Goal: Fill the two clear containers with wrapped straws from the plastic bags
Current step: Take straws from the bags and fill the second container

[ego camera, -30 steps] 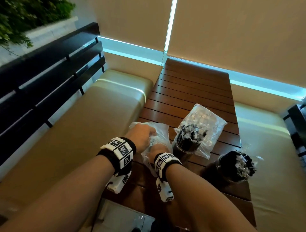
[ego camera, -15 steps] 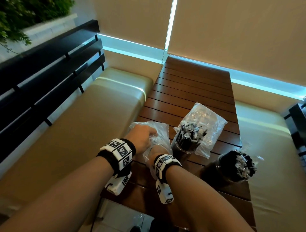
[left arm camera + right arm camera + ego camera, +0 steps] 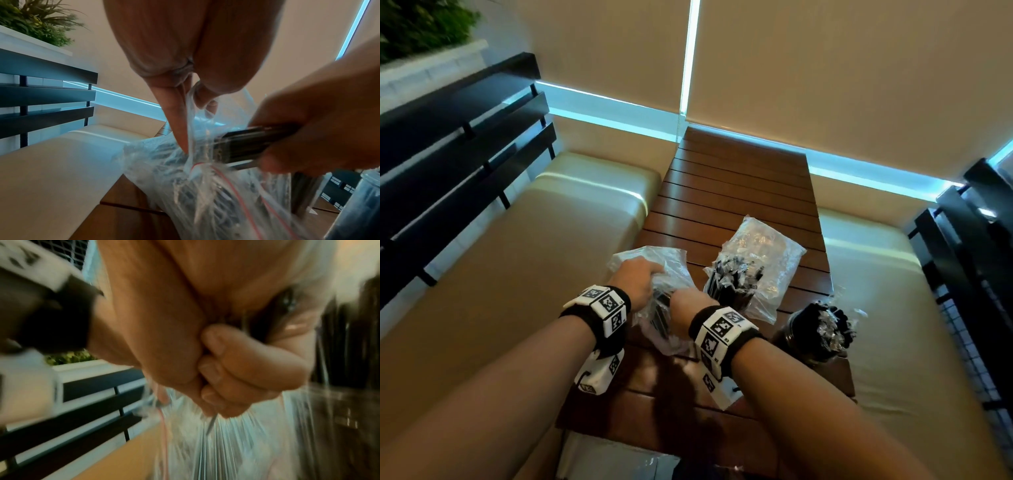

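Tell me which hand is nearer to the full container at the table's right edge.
Right. The right hand grips a bunch of straws at the near bag, one container short of the full container. The left hand pinches that bag farther left.

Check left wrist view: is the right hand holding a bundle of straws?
Yes, the right hand is curled round a bundle of dark straws at the mouth of the plastic bag.

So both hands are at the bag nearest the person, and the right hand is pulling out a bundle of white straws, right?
Almost. The straws gripped by the right hand are black, as the left wrist view shows. The left hand does hold the bag.
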### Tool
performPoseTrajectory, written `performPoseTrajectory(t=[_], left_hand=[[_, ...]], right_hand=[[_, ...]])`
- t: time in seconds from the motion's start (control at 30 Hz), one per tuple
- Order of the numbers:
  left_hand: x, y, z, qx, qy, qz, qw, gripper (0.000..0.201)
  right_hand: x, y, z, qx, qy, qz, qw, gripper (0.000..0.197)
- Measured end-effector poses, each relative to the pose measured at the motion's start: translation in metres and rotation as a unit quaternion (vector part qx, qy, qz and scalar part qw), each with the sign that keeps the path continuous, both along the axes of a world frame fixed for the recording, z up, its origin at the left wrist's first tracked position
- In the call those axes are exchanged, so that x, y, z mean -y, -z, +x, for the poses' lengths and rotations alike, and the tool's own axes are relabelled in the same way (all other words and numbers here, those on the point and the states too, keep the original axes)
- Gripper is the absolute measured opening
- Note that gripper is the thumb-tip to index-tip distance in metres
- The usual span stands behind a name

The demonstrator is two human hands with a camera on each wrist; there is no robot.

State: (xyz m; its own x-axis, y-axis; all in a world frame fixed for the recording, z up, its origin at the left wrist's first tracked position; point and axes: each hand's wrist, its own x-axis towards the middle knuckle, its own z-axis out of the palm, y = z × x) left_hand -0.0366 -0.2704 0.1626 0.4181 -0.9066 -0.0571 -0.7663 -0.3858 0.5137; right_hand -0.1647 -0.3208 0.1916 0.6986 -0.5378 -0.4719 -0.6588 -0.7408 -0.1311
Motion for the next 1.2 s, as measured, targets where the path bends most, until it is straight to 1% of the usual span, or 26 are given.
performPoseTrajectory(t=[0.07,0.17,0.27,0.33,0.37,0.43,0.53,0.57,0.6,0.63,0.67,0.7,0.73,0.77,0.8,0.83,0.87,0.9,0.93,0.97,1.0,1.03,1.07,1.1,1.17,1.2], left_hand=[[0.007,0.004,0.003,-0.006,-0.008,0.017,1.000,0.039],[0.015,0.010,0.011,-0.021,-0.027,0.007,0.999,0.035],[0.021,0.010,0.021,0.000,-0.048,0.014,0.999,0.035],[0.025,0.014,0.025,0.039,-0.050,0.052,0.997,0.035],[0.026,0.019,0.026,0.072,-0.042,0.074,0.994,0.031],[0.024,0.023,0.019,0.103,-0.008,0.103,0.989,0.029],[0.020,0.014,-0.009,0.125,0.062,0.181,0.973,0.031],[0.019,0.010,-0.018,0.111,0.072,0.191,0.973,0.035],[0.018,0.003,-0.025,0.097,0.081,0.198,0.972,0.043],[0.017,-0.004,-0.031,0.095,0.090,0.187,0.974,0.056],[0.015,-0.012,-0.033,0.084,0.091,0.163,0.979,0.072],[0.011,-0.026,-0.036,0.054,0.077,0.118,0.989,0.083],[0.007,-0.042,-0.037,-0.014,0.053,0.059,0.997,0.088],[0.005,-0.057,-0.038,-0.111,0.033,-0.006,0.993,0.083],[0.003,-0.075,-0.041,-0.227,0.030,-0.072,0.971,0.069],[0.002,-0.090,-0.044,-0.339,0.032,-0.118,0.933,0.054],[0.003,-0.103,-0.047,-0.428,0.028,-0.158,0.889,0.050],[0.004,-0.112,-0.049,-0.492,0.007,-0.185,0.851,0.057],[0.006,-0.120,-0.052,-0.541,-0.023,-0.212,0.813,0.063],[0.009,-0.125,-0.055,-0.577,-0.065,-0.243,0.777,0.059],[0.012,-0.129,-0.058,-0.603,-0.106,-0.275,0.741,0.047],[0.015,-0.133,-0.061,-0.614,-0.142,-0.300,0.716,0.035],[0.018,-0.135,-0.063,-0.604,-0.171,-0.319,0.710,0.029],[0.019,-0.136,-0.063,-0.566,-0.191,-0.329,0.731,0.028],[0.019,-0.133,-0.060,-0.466,-0.203,-0.339,0.791,0.030],[0.017,-0.133,-0.058,-0.414,-0.201,-0.342,0.819,0.031]], right_hand=[[0.001,-0.024,-0.017,-0.002,-0.020,-0.009,1.000,0.023],[0.006,-0.063,-0.046,-0.017,-0.045,-0.043,0.998,0.020],[0.011,-0.099,-0.077,-0.019,-0.047,-0.066,0.997,0.020],[0.014,-0.123,-0.098,-0.013,-0.042,-0.063,0.997,0.017],[0.017,-0.131,-0.106,0.004,-0.034,-0.063,0.997,0.011],[0.025,-0.142,-0.116,0.056,-0.016,-0.067,0.996,0.003],[0.040,-0.132,-0.115,0.141,0.025,-0.078,0.987,0.007],[0.043,-0.123,-0.113,0.171,0.039,-0.079,0.981,0.009],[0.045,-0.113,-0.110,0.203,0.052,-0.080,0.974,0.010],[0.045,-0.102,-0.107,0.236,0.068,-0.079,0.966,0.010],[0.043,-0.093,-0.104,0.269,0.086,-0.076,0.956,0.009],[0.040,-0.083,-0.101,0.301,0.103,-0.071,0.945,0.009],[0.037,-0.076,-0.098,0.331,0.113,-0.066,0.934,0.008],[0.032,-0.070,-0.095,0.352,0.116,-0.062,0.927,0.008],[0.028,-0.065,-0.090,0.365,0.110,-0.060,0.923,0.008],[0.022,-0.062,-0.084,0.375,0.101,-0.058,0.920,0.010],[0.016,-0.060,-0.077,0.384,0.091,-0.054,0.917,0.014],[0.011,-0.058,-0.071,0.394,0.084,-0.052,0.914,0.018],[0.004,-0.058,-0.065,0.407,0.078,-0.050,0.909,0.024],[-0.001,-0.056,-0.059,0.416,0.072,-0.045,0.905,0.030],[-0.007,-0.054,-0.055,0.424,0.068,-0.028,0.903,0.035],[-0.010,-0.055,-0.051,0.428,0.068,0.001,0.901,0.039],[-0.011,-0.055,-0.049,0.426,0.062,0.032,0.902,0.043],[-0.008,-0.054,-0.048,0.415,0.038,0.044,0.908,0.045],[0.003,-0.060,-0.053,0.381,-0.027,0.010,0.924,0.046],[0.010,-0.069,-0.056,0.385,-0.032,-0.011,0.922,0.045]])
